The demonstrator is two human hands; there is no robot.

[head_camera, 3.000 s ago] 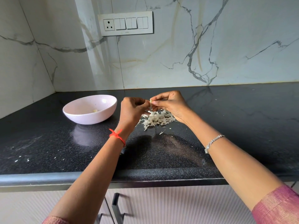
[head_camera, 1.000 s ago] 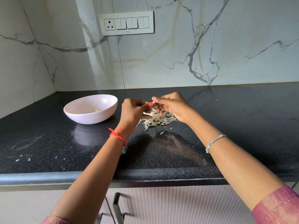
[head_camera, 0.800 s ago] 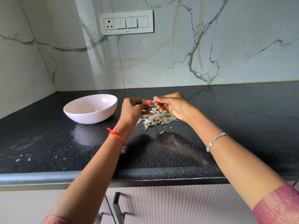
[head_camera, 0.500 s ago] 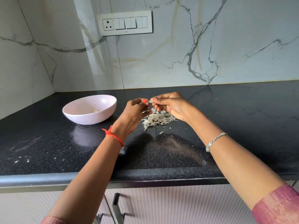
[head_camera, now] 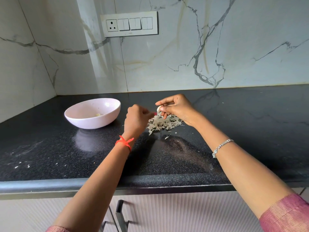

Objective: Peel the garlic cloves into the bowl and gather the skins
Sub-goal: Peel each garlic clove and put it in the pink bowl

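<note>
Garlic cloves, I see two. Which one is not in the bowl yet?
The clove pinched by the fingers of the right hand, above the pile of skins. The other clove lies inside the pink bowl.

Premises: a domestic kitchen. A black speckled stone worktop (head_camera: 250, 131) with a rounded front edge runs into a corner. The walls behind it are clad in white marble-veined panels (head_camera: 184, 56). A wall plate (head_camera: 130, 24) above the worktop carries one socket and a row of switches. Ribbed pale cabinet doors (head_camera: 184, 215) with dark bar handles (head_camera: 121, 215) sit beneath. Food preparation in evidence: a pale bowl (head_camera: 93, 121) and a heap of garlic skins (head_camera: 164, 123) lie on the worktop.
</note>
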